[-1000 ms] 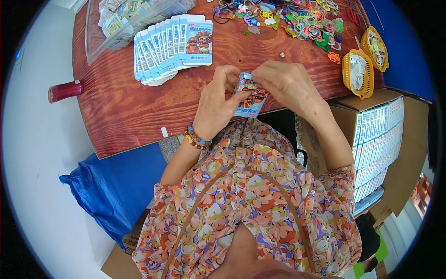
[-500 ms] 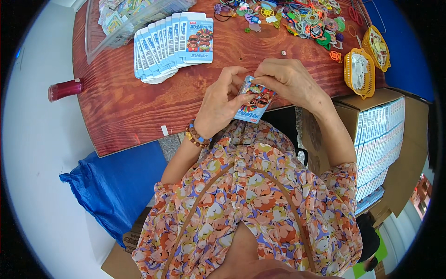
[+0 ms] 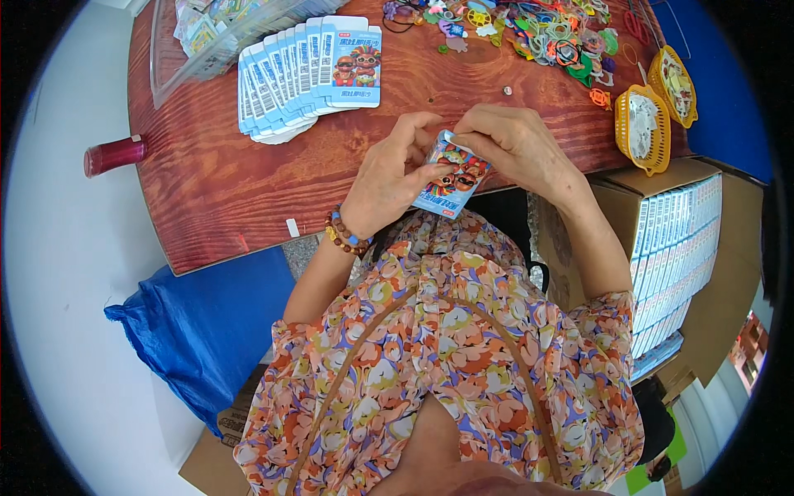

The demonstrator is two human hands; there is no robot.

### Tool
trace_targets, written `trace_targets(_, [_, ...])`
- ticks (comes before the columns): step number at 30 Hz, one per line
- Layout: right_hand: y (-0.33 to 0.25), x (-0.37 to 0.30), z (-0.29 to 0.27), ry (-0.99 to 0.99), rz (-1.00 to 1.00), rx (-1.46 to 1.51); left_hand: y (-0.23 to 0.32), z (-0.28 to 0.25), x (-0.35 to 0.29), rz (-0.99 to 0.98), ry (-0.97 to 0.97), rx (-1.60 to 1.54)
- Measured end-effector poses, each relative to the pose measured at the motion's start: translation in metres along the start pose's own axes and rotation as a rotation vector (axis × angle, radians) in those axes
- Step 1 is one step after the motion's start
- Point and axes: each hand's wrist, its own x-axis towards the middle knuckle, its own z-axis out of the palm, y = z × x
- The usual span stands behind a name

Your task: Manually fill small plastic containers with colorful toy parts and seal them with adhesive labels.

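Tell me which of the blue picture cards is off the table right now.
The blue card pinched between left hand and right hand; the others lie fanned in a row on the wooden table.

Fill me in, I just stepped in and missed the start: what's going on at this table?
A person holds a small light-blue carton in both hands, the left hand gripping its side and the right hand working at its top end. On the wooden table lies a fanned row of flat cartons, with a heap of colourful trinkets and two yellow baskets further off.
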Motion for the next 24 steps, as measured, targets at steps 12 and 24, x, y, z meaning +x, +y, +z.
trace_targets(12, [-0.003, -0.003, 0.003, 0.049, -0.067, -0.181, -0.001, 0.006, 0.002, 0.018, 0.039, -0.007])
trace_targets(24, [-0.008, -0.022, 0.006, 0.194, 0.070, 0.051, -0.014, 0.013, 0.005, 0.034, 0.131, -0.309])
